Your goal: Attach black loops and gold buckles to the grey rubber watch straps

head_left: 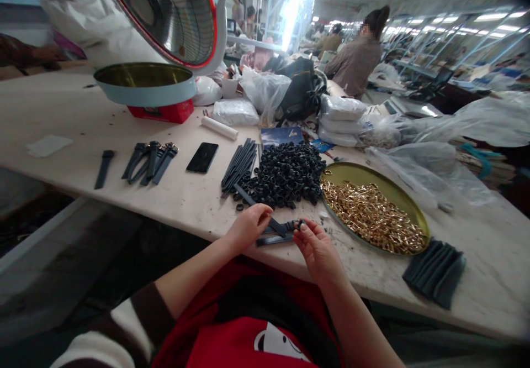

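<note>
A pale, speckled table [186, 202] ran across the view beneath both grips. At its far left, well apart from the left grip, lay a white cloth [48, 146] and a single dark band [104, 169]. Beyond the grips on that side, a pan [144, 94] sat on a red box [161, 112], with a large red-rimmed fan [182, 20] above it. Nearer the left grip came a cluster of buckled straps [151, 163], then a phone [202, 157], with a white roll [219, 128] farther back. Just past the left grip lay a bundle of strips [240, 163].

The left hand [249, 225] grasped a dark strap [278, 226], which slanted between the two hands over other straps on the table. Beyond the grips stood a heap of dark loops [290, 174], with a blue booklet [281, 136] behind it. The right hand [317, 245] pinched a small dark loop [300, 225] in its fingertips.

Right of that grip, a tray [423, 220] held gold metal pieces [375, 210]; dark folded material [434, 273] lay beyond its right end. Behind, plastic bags [342, 119] crowded the table, and a person [356, 61] was in the bright, strip-lit workroom.
</note>
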`<state>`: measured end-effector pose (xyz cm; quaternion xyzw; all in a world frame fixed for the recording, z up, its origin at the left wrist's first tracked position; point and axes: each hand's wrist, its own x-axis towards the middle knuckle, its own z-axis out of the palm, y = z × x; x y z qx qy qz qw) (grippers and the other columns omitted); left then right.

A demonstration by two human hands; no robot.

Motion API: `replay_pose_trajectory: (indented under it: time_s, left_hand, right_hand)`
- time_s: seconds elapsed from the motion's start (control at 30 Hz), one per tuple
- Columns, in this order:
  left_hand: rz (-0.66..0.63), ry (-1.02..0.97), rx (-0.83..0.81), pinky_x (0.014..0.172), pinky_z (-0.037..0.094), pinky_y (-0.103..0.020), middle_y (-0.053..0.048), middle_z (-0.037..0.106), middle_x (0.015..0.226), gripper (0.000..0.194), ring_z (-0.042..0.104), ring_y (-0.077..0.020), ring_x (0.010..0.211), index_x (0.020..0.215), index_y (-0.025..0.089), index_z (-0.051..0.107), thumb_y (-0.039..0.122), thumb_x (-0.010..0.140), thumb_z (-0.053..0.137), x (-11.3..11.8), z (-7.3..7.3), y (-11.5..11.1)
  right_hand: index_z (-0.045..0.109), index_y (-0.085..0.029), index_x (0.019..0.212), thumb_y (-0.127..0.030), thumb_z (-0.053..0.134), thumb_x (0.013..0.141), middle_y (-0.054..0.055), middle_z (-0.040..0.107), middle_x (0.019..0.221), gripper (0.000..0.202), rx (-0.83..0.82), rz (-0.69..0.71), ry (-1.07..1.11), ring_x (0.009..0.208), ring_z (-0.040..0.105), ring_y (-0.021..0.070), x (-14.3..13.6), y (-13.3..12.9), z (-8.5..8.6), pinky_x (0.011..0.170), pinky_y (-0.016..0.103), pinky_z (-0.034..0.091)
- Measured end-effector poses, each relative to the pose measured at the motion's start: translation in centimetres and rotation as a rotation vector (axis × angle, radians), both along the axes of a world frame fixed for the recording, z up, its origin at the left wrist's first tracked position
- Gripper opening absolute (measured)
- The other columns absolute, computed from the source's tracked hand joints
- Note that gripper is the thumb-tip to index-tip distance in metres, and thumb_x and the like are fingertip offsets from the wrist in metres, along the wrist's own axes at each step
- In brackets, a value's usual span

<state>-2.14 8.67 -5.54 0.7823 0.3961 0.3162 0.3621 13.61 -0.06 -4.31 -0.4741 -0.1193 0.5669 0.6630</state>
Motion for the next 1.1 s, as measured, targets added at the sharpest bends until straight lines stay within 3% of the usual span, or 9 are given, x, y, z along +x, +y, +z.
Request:
replay_pose_trajectory:
  time_s: [0.13,0.27,0.43,0.6,0.67,0.73,0.87,0.97,1.1]
  left_hand:
    - [0.06,0.275,0.335,0.076,0.042,-0.028,-0.006,0.059,0.093,0.021,0.054,-0.0157,0.084,0.101,0.016,0.057,0.015,0.084,0.044,-3.6,0.5,1.4]
    - [-0.251,0.599,0.637,0.075,0.038,-0.03,-0.005,0.058,0.101,0.022,0.051,-0.0185,0.089,0.105,0.021,0.057,0.018,0.085,0.047,-2.7,2.2,2.0]
    - [-0.464,0.696,0.723,0.072,0.034,-0.032,-0.006,0.058,0.085,0.01,0.05,-0.0202,0.085,0.082,0.017,0.061,0.021,0.082,0.052,0.8,2.6,2.4]
    - [-0.504,0.629,0.733,0.079,0.035,-0.032,-0.007,0.06,0.084,0.015,0.051,-0.0184,0.086,0.082,0.014,0.058,0.016,0.086,0.043,0.9,3.3,2.9]
    - [-0.465,0.574,0.66,0.081,0.036,-0.032,-0.007,0.061,0.085,0.017,0.053,-0.0184,0.087,0.087,0.013,0.057,0.015,0.086,0.039,0.7,4.5,2.3]
    - [-0.385,0.495,0.485,0.079,0.039,-0.031,-0.007,0.062,0.089,0.02,0.055,-0.0182,0.085,0.095,0.013,0.055,0.015,0.086,0.038,0.5,5.9,1.1]
    - [-0.355,0.308,-0.191,0.056,0.043,-0.022,-0.002,0.061,0.075,0.021,0.056,-0.012,0.062,0.092,0.015,0.054,0.021,0.083,0.036,0.5,7.8,-2.0]
    - [-0.353,0.161,-0.59,0.041,0.036,-0.018,0.004,0.052,0.059,0.02,0.047,-0.008,0.043,0.084,0.016,0.05,0.028,0.083,0.035,0.5,7.1,-3.6]
    - [-0.303,0.092,-0.668,0.041,0.036,-0.017,0.004,0.053,0.06,0.017,0.047,-0.0078,0.043,0.081,0.016,0.048,0.029,0.08,0.037,0.4,5.5,-4.7]
  right_hand:
    - [0.063,-0.02,0.084,-0.025,0.076,0.06,-0.003,0.065,0.079,0.028,-0.036,0.009,-0.051,0.061,0.06,0.0058,0.6,-0.6,-0.7,0.06,0.015,0.052]
    - [0.063,-0.021,0.086,-0.025,0.075,0.061,-0.003,0.065,0.082,0.028,-0.046,0.015,-0.078,0.063,0.06,0.0054,0.7,-0.4,-0.8,0.063,0.015,0.052]
    - [0.064,-0.022,0.086,-0.025,0.074,0.063,-0.002,0.065,0.083,0.026,-0.034,-0.02,-0.124,0.066,0.06,0.0062,1.5,-0.2,-0.4,0.065,0.016,0.052]
    - [0.064,-0.021,0.085,-0.028,0.073,0.064,-0.003,0.065,0.08,0.024,-0.047,-0.032,-0.104,0.064,0.06,0.0063,1.6,-0.5,-0.4,0.065,0.017,0.052]
    - [0.064,-0.021,0.086,-0.027,0.074,0.063,-0.002,0.066,0.081,0.025,-0.054,-0.02,-0.077,0.064,0.06,0.006,1.3,-0.6,-0.2,0.065,0.017,0.052]
    - [0.065,-0.021,0.086,-0.027,0.075,0.063,-0.002,0.066,0.08,0.026,-0.051,0.007,-0.038,0.063,0.061,0.0061,0.8,-0.8,0.4,0.064,0.017,0.052]
    - [0.065,-0.021,0.081,-0.024,0.078,0.058,-0.003,0.066,0.074,0.027,-0.028,0.049,0.065,0.06,0.061,0.0064,-0.2,-1.2,1.7,0.062,0.017,0.053]
    - [0.065,-0.021,0.078,-0.023,0.081,0.052,-0.004,0.066,0.07,0.031,-0.055,0.045,0.119,0.058,0.061,0.0064,-0.8,-1.6,2.2,0.06,0.017,0.053]
    - [0.064,-0.021,0.08,-0.025,0.08,0.053,-0.004,0.066,0.071,0.031,-0.072,0.06,0.069,0.059,0.06,0.006,-0.6,-2.4,1.7,0.06,0.016,0.053]
